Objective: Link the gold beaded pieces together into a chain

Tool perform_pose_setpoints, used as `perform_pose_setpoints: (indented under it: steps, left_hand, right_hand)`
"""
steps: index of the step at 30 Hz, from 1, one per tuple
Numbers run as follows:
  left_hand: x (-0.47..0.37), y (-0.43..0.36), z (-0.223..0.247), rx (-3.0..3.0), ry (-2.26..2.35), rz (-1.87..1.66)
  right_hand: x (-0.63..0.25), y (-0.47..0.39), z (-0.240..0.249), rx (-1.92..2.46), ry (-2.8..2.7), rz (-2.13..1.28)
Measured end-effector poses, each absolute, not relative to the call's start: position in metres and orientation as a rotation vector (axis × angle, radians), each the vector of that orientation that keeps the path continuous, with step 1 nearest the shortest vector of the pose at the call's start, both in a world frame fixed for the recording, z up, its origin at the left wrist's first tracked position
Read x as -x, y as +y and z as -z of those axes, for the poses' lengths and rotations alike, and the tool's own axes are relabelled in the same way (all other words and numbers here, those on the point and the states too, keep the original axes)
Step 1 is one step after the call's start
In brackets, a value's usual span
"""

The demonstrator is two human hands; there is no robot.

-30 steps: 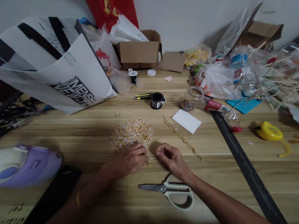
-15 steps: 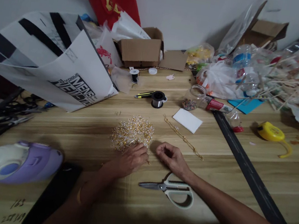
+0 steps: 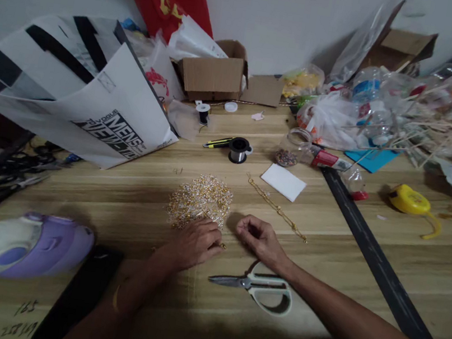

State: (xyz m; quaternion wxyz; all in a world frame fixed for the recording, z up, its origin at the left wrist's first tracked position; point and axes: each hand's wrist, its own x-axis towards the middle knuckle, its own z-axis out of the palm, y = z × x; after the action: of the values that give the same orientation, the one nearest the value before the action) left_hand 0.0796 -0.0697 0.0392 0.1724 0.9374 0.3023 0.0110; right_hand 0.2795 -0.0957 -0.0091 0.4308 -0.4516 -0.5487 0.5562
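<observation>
Movement since the preceding frame is slight: the left hand (image 3: 197, 243) has eased back a little toward the wearer at the near edge of the bead pile (image 3: 200, 199), while the right hand (image 3: 260, 242) keeps its position. No item has visibly changed place on the desk (image 3: 133, 192); this suggests that the work in hand is at a fine, fingertip stage rather than a transfer.

Left hand: fingers curled, palm down, with a small gold piece (image 3: 223, 245) at the tips of thumb and forefinger. Whether it is pinched or merely touched cannot be told. Right hand: fingers drawn narrow, thumb near the forefinger; whether anything is held cannot be told. The two hands are apart.

Bead pile: loose, rounded heap of glossy gold and clear pieces, tangled in texture, located beyond the left hand. Gold chain (image 3: 277, 208): slender, knobbed along its length, laid diagonally beyond the right hand. Scissors (image 3: 249, 282): pale looped handles, dark metal blades pointing left, lying flat on the near side of the right hand. Spool (image 3: 237, 151): black flanges, silvery winding, standing beyond the pile. Desk surface: smooth, wood-grained.
</observation>
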Motion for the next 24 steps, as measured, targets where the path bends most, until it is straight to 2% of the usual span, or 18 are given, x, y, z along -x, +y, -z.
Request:
perform_pose_setpoints:
  steps: [4,12,19,24]
  left_hand:
    - [-0.082,-0.074,-0.036,-2.719,0.93,0.058]
    - [-0.078,-0.076,-0.028,-2.705,0.875,0.025]
    - [-0.08,-0.072,-0.036,-2.328,0.976,-0.15]
    - [-0.078,-0.07,-0.022,-1.971,1.019,-0.28]
  right_hand:
    - [-0.28,-0.096,0.009,1.117,-1.367,-1.391]
    - [-0.28,-0.096,0.008,1.12,-1.38,-1.388]
    - [-0.28,-0.095,0.01,1.116,-1.381,-1.384]
    - [-0.28,-0.096,0.009,1.106,-1.393,-1.388]
